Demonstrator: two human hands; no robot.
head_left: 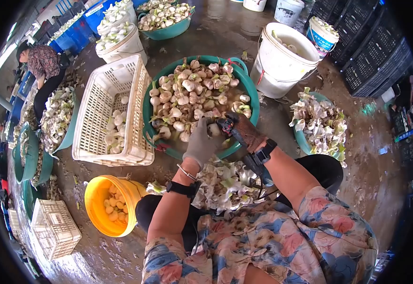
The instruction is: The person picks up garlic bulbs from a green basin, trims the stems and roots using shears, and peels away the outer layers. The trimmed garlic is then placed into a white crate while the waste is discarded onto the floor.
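A wide green basin point(252, 90) full of garlic bulbs point(183, 99) stands in front of me. Over its near side, my left hand point(202, 142), in a grey glove, is closed round a pale garlic bulb point(214, 129). My right hand point(245, 131), in a dark brown glove, is closed close beside that bulb. It grips a small black tool point(226, 125) with a bit of red, whose kind I cannot tell. Below the basin, between my knees, lies a heap of garlic skins point(228, 184).
Left of the basin stands a white plastic crate point(89, 135) with some bulbs in it. A yellow bucket point(135, 189) holds peeled pale pieces. White bucket point(282, 71) and a tub of skins point(319, 120) stand right. Another person point(45, 66) bends at far left. Black crates point(374, 52) are stacked back right.
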